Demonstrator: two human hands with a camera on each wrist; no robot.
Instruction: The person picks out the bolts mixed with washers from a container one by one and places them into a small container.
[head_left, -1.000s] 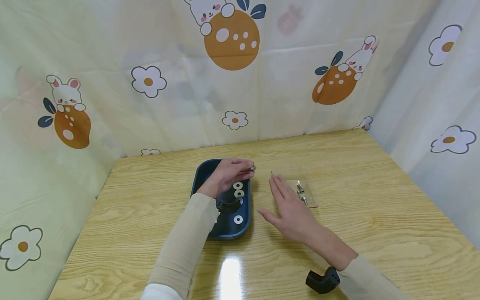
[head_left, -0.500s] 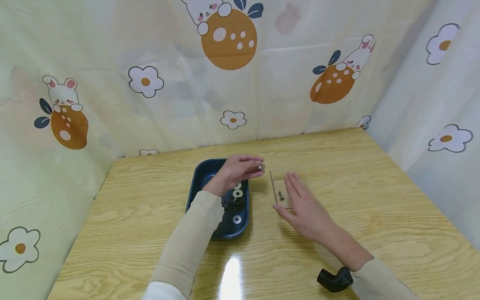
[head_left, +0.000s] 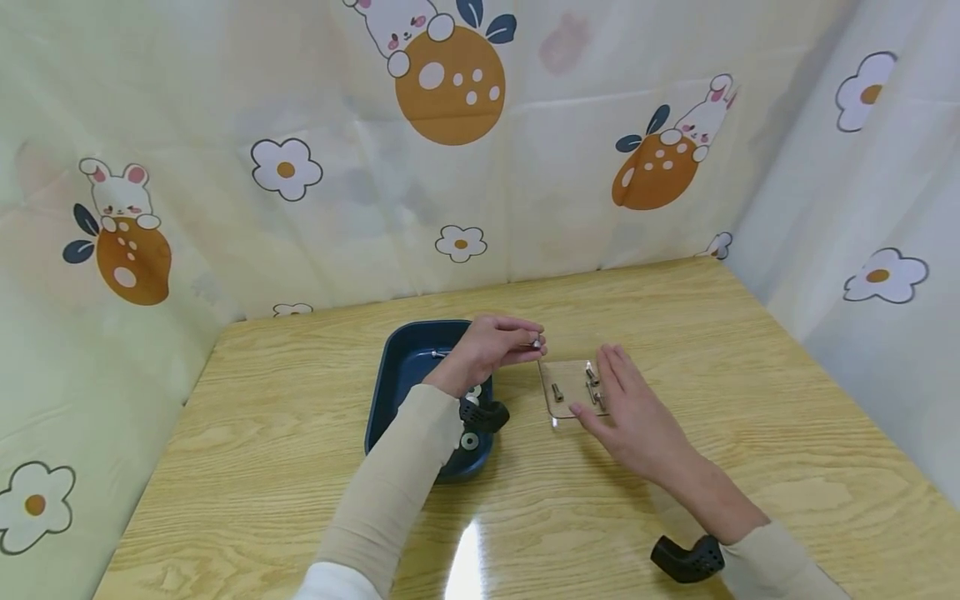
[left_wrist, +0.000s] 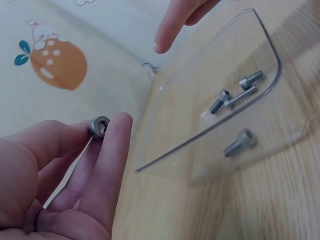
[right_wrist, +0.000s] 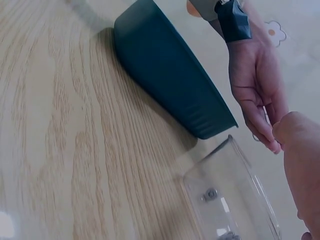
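A socket head screw (left_wrist: 99, 126) is pinched between the thumb and fingers of my left hand (head_left: 491, 346), which is at the back left corner of a clear plastic box (head_left: 567, 407). Several similar screws lie inside that box; one screw (left_wrist: 241, 142) is apart from the others. My right hand (head_left: 647, 427) is at the box's right side, fingers extended and thumb spread toward the front edge. Whether it touches the box cannot be made out. In the right wrist view, part of the right hand (right_wrist: 302, 165) covers the left hand's fingertips.
A dark blue tray (head_left: 397, 387) stands left of the box under my left forearm. It holds several washers (head_left: 469, 441) and a screw (head_left: 438, 354). A patterned curtain (head_left: 360, 233) hangs behind the wooden table (head_left: 270, 467).
My left hand has moved right with the screw, from over the tray to the clear box. My right hand has shifted right, uncovering the box's left part.
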